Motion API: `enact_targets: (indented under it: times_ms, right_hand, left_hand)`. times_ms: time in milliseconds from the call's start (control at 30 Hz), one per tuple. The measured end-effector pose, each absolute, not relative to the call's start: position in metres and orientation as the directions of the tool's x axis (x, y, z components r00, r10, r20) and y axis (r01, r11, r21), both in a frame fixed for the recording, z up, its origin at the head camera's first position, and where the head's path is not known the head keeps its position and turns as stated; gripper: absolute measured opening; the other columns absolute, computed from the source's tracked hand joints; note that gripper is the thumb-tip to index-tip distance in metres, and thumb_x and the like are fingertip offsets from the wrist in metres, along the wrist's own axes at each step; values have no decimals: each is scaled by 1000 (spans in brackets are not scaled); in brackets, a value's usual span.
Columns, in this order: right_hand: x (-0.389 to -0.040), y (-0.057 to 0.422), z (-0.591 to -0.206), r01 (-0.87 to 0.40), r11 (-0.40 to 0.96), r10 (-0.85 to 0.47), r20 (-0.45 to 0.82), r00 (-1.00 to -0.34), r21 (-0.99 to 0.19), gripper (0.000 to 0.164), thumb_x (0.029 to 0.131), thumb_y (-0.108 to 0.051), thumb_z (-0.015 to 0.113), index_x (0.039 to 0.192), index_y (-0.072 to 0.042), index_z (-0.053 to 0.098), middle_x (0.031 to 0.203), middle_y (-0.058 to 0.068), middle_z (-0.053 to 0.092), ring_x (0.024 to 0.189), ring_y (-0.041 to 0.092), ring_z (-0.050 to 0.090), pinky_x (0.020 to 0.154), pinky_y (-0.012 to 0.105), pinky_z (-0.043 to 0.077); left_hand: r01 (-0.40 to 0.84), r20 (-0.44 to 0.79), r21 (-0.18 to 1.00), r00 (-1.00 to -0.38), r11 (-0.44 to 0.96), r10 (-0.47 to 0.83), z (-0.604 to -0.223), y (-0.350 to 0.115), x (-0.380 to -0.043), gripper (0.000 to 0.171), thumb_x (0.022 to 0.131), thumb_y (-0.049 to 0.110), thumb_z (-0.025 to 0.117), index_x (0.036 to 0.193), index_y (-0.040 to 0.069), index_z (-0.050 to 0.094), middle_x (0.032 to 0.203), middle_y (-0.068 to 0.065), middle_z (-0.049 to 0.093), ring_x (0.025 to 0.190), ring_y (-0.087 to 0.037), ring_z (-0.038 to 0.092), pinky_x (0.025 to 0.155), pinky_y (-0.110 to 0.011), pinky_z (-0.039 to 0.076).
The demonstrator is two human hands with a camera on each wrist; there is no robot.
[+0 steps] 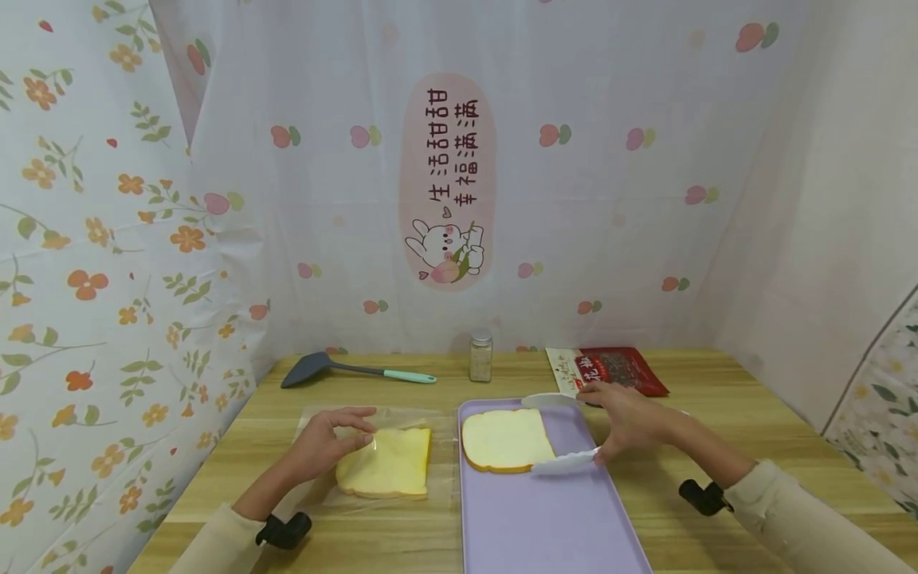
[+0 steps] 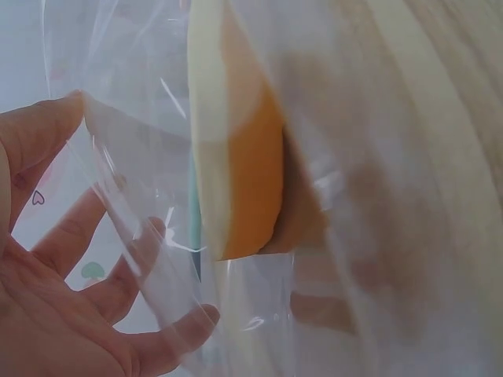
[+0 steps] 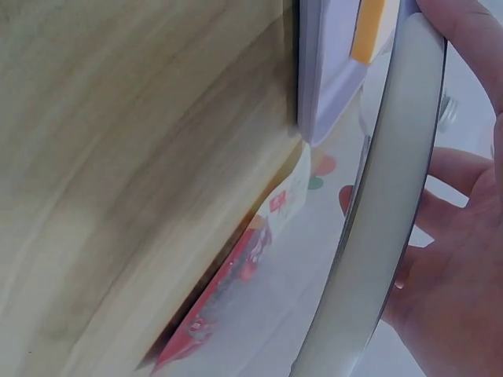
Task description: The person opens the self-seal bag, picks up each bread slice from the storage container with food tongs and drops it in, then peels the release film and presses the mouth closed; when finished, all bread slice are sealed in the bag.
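In the head view my left hand point(image 1: 333, 442) is over a clear plastic bag point(image 1: 446, 470) with a bread slice point(image 1: 394, 462) in it. Up close, the left thumb point(image 2: 47, 126) meets the edge of the film, and the fingers spread apart behind it. My right hand point(image 1: 634, 418) grips a pair of tongs point(image 1: 566, 462), thumb on one arm and fingers on the other. The tongs' spread white ends lie on either side of another bread slice point(image 1: 505, 438), which rests on the purple tray point(image 1: 538, 526). A pale curved arm of the tongs crosses the right wrist view.
Behind the bag lies a spatula point(image 1: 358, 369) with a mint handle. A glass spice jar point(image 1: 480, 357) stands at the back of the wooden table point(image 1: 402, 550). Beyond the tongs is a red and white packet point(image 1: 610, 371). Printed curtains point(image 1: 323, 199) hang behind and at the sides.
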State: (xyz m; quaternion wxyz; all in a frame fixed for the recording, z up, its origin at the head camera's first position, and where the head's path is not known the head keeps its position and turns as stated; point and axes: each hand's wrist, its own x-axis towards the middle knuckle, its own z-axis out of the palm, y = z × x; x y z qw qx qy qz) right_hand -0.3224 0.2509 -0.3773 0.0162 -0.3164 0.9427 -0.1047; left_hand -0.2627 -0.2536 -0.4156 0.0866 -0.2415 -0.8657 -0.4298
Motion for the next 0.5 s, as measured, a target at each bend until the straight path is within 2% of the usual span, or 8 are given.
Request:
enact_targets:
  times_ms: [267,500]
  right_hand:
    - [-329,244,-371,-575,784,-600,-48,-799,-235,106,59,-55,91,139,2,52,144,23,46,132,50,41,101,68,35]
    - [-334,238,-369,-580,780,-611,-85,-787,-234,103,59,-55,91,137,1,54,143,19,48,131,46,43,101,65,37]
  left_hand:
    - [487,350,709,-871,510,345,-418,-255,-264,14,91,16,73,99,6,77,130,-21,63,126,-47,51,99,-67,37]
    - [483,350,706,-874,518,338,-419,-255,-266,14,90,17,73,99,6,78,130,-20,63,126,-47,51,99,-67,37]
